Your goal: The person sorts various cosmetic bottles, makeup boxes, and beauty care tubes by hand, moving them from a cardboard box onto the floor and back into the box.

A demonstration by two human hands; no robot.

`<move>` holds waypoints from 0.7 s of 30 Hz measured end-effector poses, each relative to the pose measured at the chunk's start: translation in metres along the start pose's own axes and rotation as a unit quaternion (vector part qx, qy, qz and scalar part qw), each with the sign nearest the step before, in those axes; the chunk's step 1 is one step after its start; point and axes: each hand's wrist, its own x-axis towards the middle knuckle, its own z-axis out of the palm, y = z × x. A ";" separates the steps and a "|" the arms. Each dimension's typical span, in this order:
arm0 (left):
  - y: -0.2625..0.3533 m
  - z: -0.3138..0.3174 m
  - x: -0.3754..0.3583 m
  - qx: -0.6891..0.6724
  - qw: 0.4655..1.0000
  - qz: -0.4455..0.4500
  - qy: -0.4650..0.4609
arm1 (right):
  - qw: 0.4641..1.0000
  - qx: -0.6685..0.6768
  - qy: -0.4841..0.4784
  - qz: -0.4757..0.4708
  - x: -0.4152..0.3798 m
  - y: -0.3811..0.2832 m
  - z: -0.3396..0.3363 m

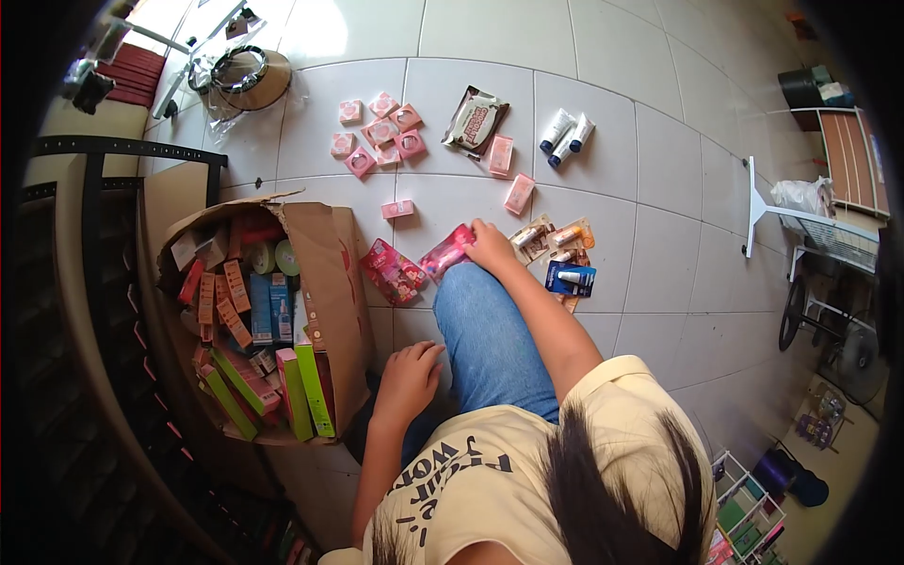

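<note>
White floor tiles: right hand [492, 247] grips pink packet [444, 252] (long axis slanting up-right); left hand [411, 375] loosely curled, empty.

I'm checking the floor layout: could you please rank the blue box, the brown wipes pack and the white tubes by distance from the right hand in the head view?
1. blue box, just right of the right hand.
2. brown wipes pack, beyond it.
3. white tubes, beyond, rightward; close to 2.

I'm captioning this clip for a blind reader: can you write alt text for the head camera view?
Seen from above, a person sitting on a white tiled floor holds a pink packet in the right hand, while the left hand rests by the knee. An open cardboard box of cosmetics stands to the left, with small pink boxes and white tubes laid out ahead.
</note>
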 end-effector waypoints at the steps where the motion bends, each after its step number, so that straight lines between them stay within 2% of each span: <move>1: 0.000 0.000 0.000 0.001 1.000 0.001 0.002 | 0.999 0.002 -0.041 -0.035 0.009 -0.007 0.010; 2: -0.001 -0.002 0.000 0.002 1.000 0.000 0.004 | 0.994 0.003 -0.083 -0.070 0.014 -0.017 0.016; 5: -0.003 -0.003 -0.004 -0.004 1.000 -0.005 0.005 | 0.995 -0.002 -0.057 -0.078 0.021 -0.049 0.019; 8: -0.010 0.002 -0.011 -0.004 1.000 -0.009 -0.003 | 0.986 0.031 0.105 -0.126 0.024 -0.085 0.026; 11: -0.013 0.002 -0.013 -0.004 1.000 -0.012 -0.010 | 0.953 -0.015 0.224 -0.204 0.036 -0.111 0.030; 14: -0.012 0.000 -0.014 -0.018 1.000 -0.019 -0.003 | 0.953 -0.075 0.167 -0.242 0.053 -0.115 0.037; 17: -0.015 -0.001 -0.015 -0.028 0.999 -0.022 -0.001 | 0.966 -0.039 0.146 -0.211 0.062 -0.108 0.040; 19: -0.018 0.001 -0.014 -0.033 0.999 -0.023 -0.001 | 0.970 0.200 0.118 -0.064 0.086 -0.105 0.046; 20: -0.021 0.004 -0.013 -0.030 0.999 -0.023 -0.006 | 0.944 0.314 0.096 0.012 0.101 -0.102 0.055; 21: -0.024 0.007 -0.012 -0.027 0.999 -0.022 -0.013 | 0.920 0.365 0.140 0.024 0.127 -0.098 0.070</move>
